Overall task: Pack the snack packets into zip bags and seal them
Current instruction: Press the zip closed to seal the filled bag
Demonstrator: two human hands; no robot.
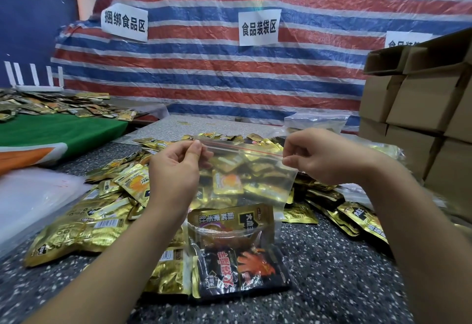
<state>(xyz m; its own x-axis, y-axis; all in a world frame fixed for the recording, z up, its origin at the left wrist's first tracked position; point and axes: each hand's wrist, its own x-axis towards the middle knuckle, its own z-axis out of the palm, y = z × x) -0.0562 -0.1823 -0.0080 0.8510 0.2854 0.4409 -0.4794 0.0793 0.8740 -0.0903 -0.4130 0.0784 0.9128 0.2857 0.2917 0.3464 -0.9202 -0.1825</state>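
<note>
A clear zip bag (258,170) with a red seal strip hangs upright over the table, held by its top edge. My left hand (176,167) pinches the strip's left end. My right hand (319,156) pinches the right end. Inside its bottom sit a gold snack packet (229,217) and a black packet with orange print (242,270). A heap of loose gold snack packets (120,193) covers the speckled table (344,272) behind and beside the bag.
A stack of empty clear zip bags (33,196) lies at the left. Brown cardboard boxes (421,109) are piled at the right. A green cloth (56,129) and more packets (51,105) lie far left. A striped tarp (229,68) with paper signs hangs behind.
</note>
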